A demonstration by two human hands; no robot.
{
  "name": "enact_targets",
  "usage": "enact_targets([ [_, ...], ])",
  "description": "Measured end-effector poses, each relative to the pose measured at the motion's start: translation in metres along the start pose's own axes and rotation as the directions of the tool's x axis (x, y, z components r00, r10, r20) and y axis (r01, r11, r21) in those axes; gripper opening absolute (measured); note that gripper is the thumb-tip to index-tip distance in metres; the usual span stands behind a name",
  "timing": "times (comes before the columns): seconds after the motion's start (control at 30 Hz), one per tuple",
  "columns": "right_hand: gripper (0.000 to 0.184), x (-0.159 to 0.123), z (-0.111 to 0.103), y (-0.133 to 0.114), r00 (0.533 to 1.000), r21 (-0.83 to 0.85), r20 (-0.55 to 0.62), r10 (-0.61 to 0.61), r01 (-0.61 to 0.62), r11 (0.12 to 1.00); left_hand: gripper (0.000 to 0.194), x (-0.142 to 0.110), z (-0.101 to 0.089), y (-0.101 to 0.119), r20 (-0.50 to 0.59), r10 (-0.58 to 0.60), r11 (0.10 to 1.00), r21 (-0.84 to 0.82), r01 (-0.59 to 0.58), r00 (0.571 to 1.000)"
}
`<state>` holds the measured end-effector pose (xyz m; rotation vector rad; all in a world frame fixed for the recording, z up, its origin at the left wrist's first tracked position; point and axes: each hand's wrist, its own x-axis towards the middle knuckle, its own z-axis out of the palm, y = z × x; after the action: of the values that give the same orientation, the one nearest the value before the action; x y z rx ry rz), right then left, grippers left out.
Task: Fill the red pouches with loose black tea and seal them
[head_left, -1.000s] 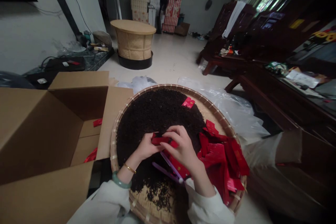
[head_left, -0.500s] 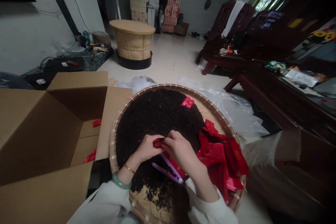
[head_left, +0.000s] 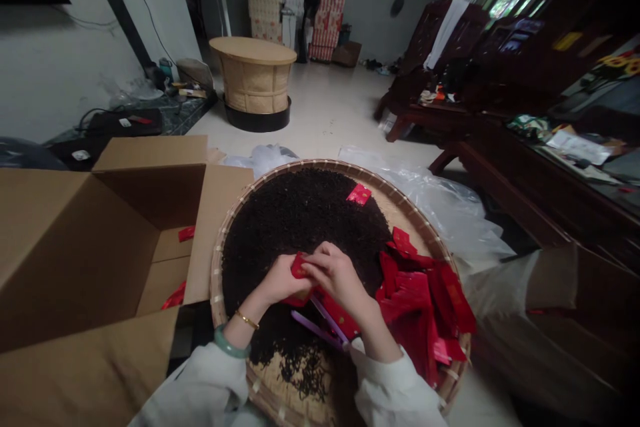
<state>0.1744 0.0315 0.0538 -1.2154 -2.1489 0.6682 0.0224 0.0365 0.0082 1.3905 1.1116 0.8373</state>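
Note:
A round woven bamboo tray holds a wide heap of dark loose tea leaves. Over its near part my left hand and my right hand meet, both closed on one small red packet. Purple tongs lie under my right wrist on the leaves. A pile of red packets fills the tray's right side. One single red packet lies at the far edge of the leaves.
An open cardboard box stands at the left with a few red packets inside. Clear plastic sheeting lies beyond the tray on the right. Dark wooden furniture lines the right side. A round wooden tub stands farther back.
My hands have drawn closer together and the red packet between them has been turned and folded down toward the leaves. Nothing else moved.

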Motion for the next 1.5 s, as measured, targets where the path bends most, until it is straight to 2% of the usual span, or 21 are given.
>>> enact_targets([
  [0.13, 0.014, 0.004, 0.009, 0.013, 0.980, 0.268, -0.158, 0.124, -0.078, 0.960, 0.032, -0.002, -0.005, 0.006, 0.104, -0.057, 0.983, -0.168, 0.074, 0.993],
  [0.23, 0.028, 0.006, 0.014, 0.019, 0.956, 0.372, -0.136, 0.259, -0.193, 0.908, 0.038, -0.004, -0.007, 0.009, 0.174, -0.094, 0.970, -0.204, 0.129, 0.980],
  [0.37, 0.016, 0.007, 0.015, 0.018, 0.962, 0.378, -0.086, 0.258, -0.208, 0.902, 0.031, -0.005, -0.006, 0.010, 0.219, -0.102, 0.980, -0.147, 0.137, 0.970],
  [0.47, 0.022, 0.008, 0.017, 0.017, 0.968, 0.370, -0.098, 0.230, -0.179, 0.912, 0.027, -0.005, -0.006, 0.010, 0.238, -0.125, 0.979, -0.128, 0.158, 0.963],
  [0.53, 0.025, 0.008, 0.017, 0.018, 0.955, 0.373, -0.136, 0.265, -0.198, 0.906, 0.026, -0.004, -0.005, 0.010, 0.228, -0.144, 0.974, -0.142, 0.179, 0.963],
  [0.63, 0.030, 0.001, 0.014, 0.024, 0.906, 0.371, -0.219, 0.361, -0.265, 0.890, 0.029, -0.004, -0.005, 0.009, 0.159, -0.186, 0.944, -0.246, 0.221, 0.970],
  [0.67, 0.031, -0.005, 0.012, 0.025, 0.897, 0.347, -0.227, 0.380, -0.290, 0.892, 0.031, -0.003, -0.005, 0.008, 0.127, -0.209, 0.923, -0.302, 0.239, 0.970],
  [0.73, 0.027, -0.022, 0.011, 0.026, 0.910, 0.238, -0.181, 0.374, -0.328, 0.914, 0.036, -0.002, -0.005, 0.007, 0.055, -0.262, 0.870, -0.418, 0.260, 0.964],
  [0.8, 0.017, -0.045, 0.016, 0.023, 0.943, 0.047, -0.045, 0.331, -0.329, 0.943, 0.041, 0.000, -0.005, 0.007, -0.011, -0.310, 0.819, -0.510, 0.262, 0.951],
  [0.83, 0.022, -0.056, 0.022, 0.020, 0.951, -0.063, -0.006, 0.310, -0.310, 0.949, 0.043, 0.001, -0.005, 0.007, -0.039, -0.332, 0.797, -0.546, 0.258, 0.943],
  [0.87, 0.038, -0.067, 0.029, 0.017, 0.951, -0.192, 0.023, 0.309, -0.299, 0.935, 0.045, 0.002, -0.006, 0.007, -0.061, -0.351, 0.777, -0.577, 0.254, 0.935],
  [0.93, 0.067, -0.083, 0.047, 0.012, 0.924, -0.450, 0.077, 0.374, -0.302, 0.840, 0.047, 0.003, -0.006, 0.008, -0.081, -0.378, 0.744, -0.620, 0.250, 0.922],
  [1.0, 0.077, -0.092, 0.064, 0.009, 0.897, -0.588, 0.109, 0.427, -0.288, 0.755, 0.048, 0.003, -0.006, 0.009, -0.084, -0.385, 0.727, -0.642, 0.246, 0.919],
  [1.07, 0.076, -0.095, 0.076, 0.010, 0.885, -0.627, 0.124, 0.449, -0.280, 0.727, 0.049, 0.003, -0.006, 0.010, -0.084, -0.383, 0.722, -0.649, 0.241, 0.920],
  [1.17, 0.074, -0.098, 0.079, 0.016, 0.885, -0.541, 0.144, 0.443, -0.305, 0.784, 0.050, 0.003, -0.007, 0.009, -0.086, -0.383, 0.715, -0.658, 0.236, 0.920],
  [1.3, 0.071, -0.099, 0.054, 0.030, 0.922, -0.149, 0.141, 0.361, -0.341, 0.928, 0.049, 0.002, -0.008, 0.008, -0.083, -0.361, 0.697, -0.685, 0.210, 0.929],
  [1.4, 0.052, -0.092, 0.026, 0.040, 0.947, 0.055, 0.040, 0.319, -0.321, 0.946, 0.051, 0.002, -0.008, 0.010, -0.056, -0.349, 0.688, -0.693, 0.215, 0.936],
  [1.43, 0.046, -0.089, 0.020, 0.042, 0.949, 0.079, 0.018, 0.315, -0.316, 0.946, 0.051, 0.001, -0.008, 0.011, -0.043, -0.352, 0.690, -0.687, 0.227, 0.935],
  [1.5, 0.041, -0.084, 0.014, 0.044, 0.953, 0.078, 0.046, 0.300, -0.303, 0.950, 0.051, 0.001, -0.008, 0.012, -0.035, -0.358, 0.699, -0.672, 0.244, 0.933],
])
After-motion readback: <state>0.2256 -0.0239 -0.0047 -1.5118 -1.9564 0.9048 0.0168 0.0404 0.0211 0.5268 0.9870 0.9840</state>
